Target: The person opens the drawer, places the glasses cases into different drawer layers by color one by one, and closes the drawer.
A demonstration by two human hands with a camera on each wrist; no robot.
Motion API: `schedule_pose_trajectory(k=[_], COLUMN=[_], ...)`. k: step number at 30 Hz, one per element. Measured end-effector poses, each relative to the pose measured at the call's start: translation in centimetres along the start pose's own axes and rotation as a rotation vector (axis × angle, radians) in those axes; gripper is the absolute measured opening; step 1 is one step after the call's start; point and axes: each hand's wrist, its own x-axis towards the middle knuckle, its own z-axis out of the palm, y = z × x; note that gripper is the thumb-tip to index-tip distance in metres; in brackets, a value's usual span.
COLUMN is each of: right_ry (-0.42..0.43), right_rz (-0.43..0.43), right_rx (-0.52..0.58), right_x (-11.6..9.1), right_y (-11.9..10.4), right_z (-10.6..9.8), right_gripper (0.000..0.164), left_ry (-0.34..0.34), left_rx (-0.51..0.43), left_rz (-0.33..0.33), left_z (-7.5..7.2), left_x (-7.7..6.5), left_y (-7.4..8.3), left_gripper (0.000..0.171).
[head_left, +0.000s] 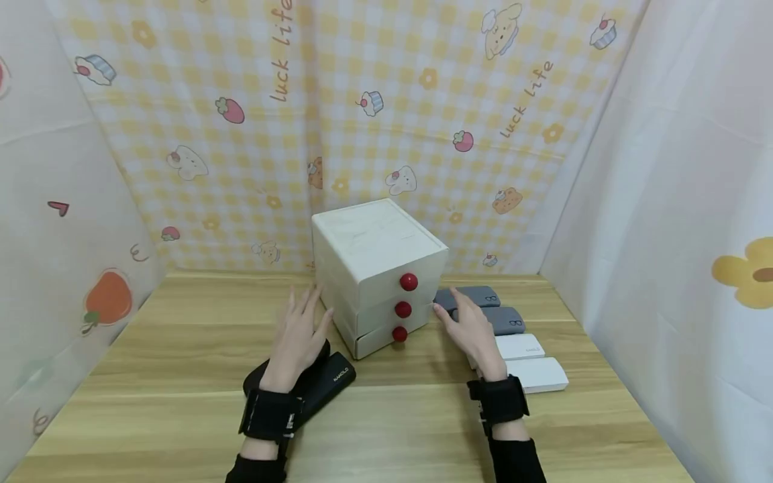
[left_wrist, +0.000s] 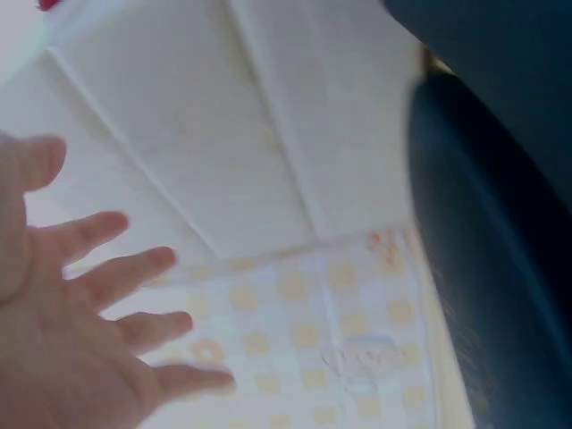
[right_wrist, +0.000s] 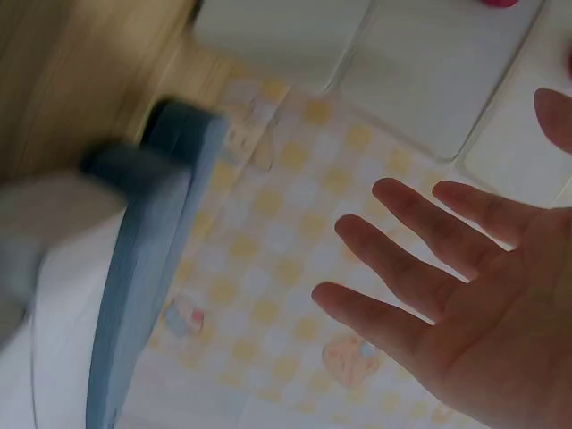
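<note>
A white box with three drawers (head_left: 380, 245) stands at the table's middle, turned at an angle, with red round knobs (head_left: 403, 309) on its front. The bottom drawer sits slightly out. My left hand (head_left: 296, 342), fingers spread, is at the box's left side; whether it touches cannot be told. Below that hand lie two black glasses cases (head_left: 326, 382), partly covered by the hand and wrist. My right hand (head_left: 471, 332) has its fingers extended near the box's right front edge, over the grey and white cases. In both wrist views the palms hold nothing.
Two grey-blue glasses cases (head_left: 504, 320) and two white cases (head_left: 537, 374) lie in a row at the right of the wooden table (head_left: 181, 335). A checked curtain (head_left: 241, 168) hangs behind the table, with white curtains (head_left: 664, 201) at the sides.
</note>
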Motion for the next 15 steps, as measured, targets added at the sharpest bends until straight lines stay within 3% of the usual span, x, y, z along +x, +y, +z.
schedule_pose_trajectory(k=[4,8,11,15], right_ry=[-0.002,0.028,0.040,0.017], right_rz=[-0.029,-0.065,-0.084,-0.110], right_rx=[0.131,0.216,0.253,0.271], right_x=[0.5,1.4,1.9,2.1], right_y=[-1.7,-3.3,-4.1,-4.6], right_z=[-0.1,-0.1,-0.1,0.0], right_gripper=[0.056,0.048,0.044,0.041], left_ry=[0.154,0.293,0.304,0.268], left_rx=[-0.144,-0.152,-0.131,-0.141], left_rz=[0.143,0.313,0.421,0.475], left_z=[-0.9,-1.6,-1.6,-1.1], left_x=[0.9,2.5,3.8,4.6], left_y=[1.9,3.9,5.0,5.3], left_gripper=[0.050,0.041,0.035,0.027])
